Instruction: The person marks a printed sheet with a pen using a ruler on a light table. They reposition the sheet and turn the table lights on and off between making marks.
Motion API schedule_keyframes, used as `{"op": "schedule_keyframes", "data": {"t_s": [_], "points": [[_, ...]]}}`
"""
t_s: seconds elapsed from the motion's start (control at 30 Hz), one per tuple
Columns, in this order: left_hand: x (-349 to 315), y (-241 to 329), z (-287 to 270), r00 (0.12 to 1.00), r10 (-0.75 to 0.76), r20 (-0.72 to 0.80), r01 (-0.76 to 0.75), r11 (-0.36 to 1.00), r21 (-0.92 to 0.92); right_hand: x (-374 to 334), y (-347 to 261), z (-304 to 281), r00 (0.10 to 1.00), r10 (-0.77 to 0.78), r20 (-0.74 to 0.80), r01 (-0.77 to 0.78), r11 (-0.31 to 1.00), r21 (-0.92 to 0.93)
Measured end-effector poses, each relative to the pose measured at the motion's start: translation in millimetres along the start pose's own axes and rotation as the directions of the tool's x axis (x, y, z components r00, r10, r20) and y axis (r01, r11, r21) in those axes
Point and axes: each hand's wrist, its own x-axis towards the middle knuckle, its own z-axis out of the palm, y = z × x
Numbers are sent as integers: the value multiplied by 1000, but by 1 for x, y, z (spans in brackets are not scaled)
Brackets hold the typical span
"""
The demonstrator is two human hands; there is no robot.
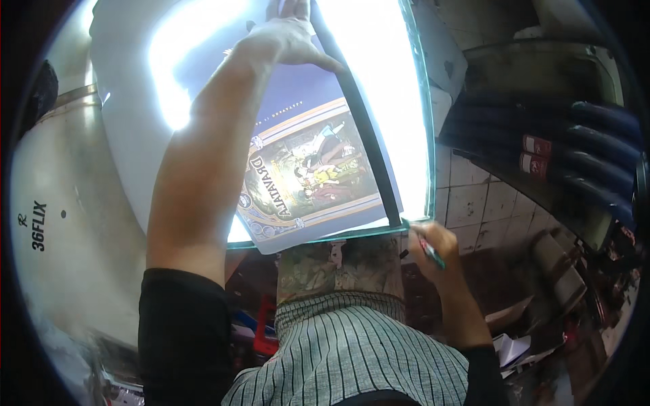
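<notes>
A purple printed sheet (302,118) with an illustrated panel lies at a slant on a brightly lit glass-topped table (414,135). One corner of the sheet hangs over the near glass edge. Along its right side runs a long black straight strip (365,135), like a ruler. My left hand (291,40) reaches far across and lies on the sheet, fingers stretched out and thumb against the strip; its fingertips leave the upper edge of the picture. At the strip's near end, my right hand (433,250) is closed round a slim green pen-like tool (430,253), whose exact kind I cannot make out.
A large pale sheet (122,135) lies under and left of the print. To the right, several dark blue rolls (596,135) lie near a tiled floor (484,203). A white panel (51,271) stands at left. Below the glass show a red object (265,331) and clutter.
</notes>
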Motion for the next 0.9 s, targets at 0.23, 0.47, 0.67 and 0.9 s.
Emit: {"op": "schedule_keyframes", "data": {"t_s": [0.23, 0.47, 0.67, 0.9], "points": [[-8, -7, 33, 924, 60, -379, -142, 971, -194, -48, 35, 20, 902, 74, -426, -91, 996, -19], [-138, 25, 146, 821, -317, -474, 216, 942, -256, 34, 8, 58, 894, 283, -349, -333, 938, -92], [-132, 36, 128, 900, 51, -432, -63, 998, -12, 2, 41, 17, 736, 596, -321, -586, 798, 139], [-111, 12, 100, 826, 526, -205, -500, 850, 164, -7, 60, -19, 852, 388, -351, -407, 913, 22]]}}
